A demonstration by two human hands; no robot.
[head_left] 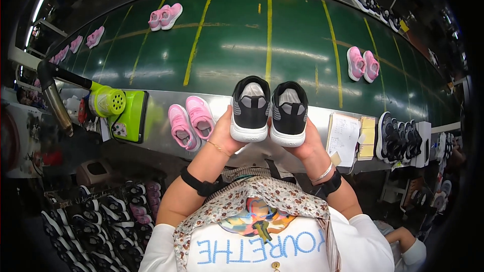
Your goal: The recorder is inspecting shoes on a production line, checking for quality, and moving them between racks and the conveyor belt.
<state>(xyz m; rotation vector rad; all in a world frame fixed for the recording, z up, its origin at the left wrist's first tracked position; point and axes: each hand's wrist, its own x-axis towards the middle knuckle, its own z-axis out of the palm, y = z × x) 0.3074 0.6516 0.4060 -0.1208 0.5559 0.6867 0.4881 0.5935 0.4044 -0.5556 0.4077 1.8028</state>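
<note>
Side by side in front of me I hold two black sneakers with white soles, their heels turned toward me. My left hand (226, 133) is closed around the left sneaker (250, 113), along its outer side and under the sole. The right sneaker (289, 116) rests in my right hand (307, 143), which grips it from the outer side and below. Most of my fingers are hidden behind the shoes. Just left of my left hand, a pair of pink shoes (191, 121) lies on the metal ledge (161, 106).
A green belt (237, 35) with yellow lines runs across, carrying pink pairs, one at the right (362, 64). A green hot-air tool (113, 103) stands left. An open notebook (343, 136) and black shoes (398, 138) lie right. Racked shoes (101, 221) fill the lower left.
</note>
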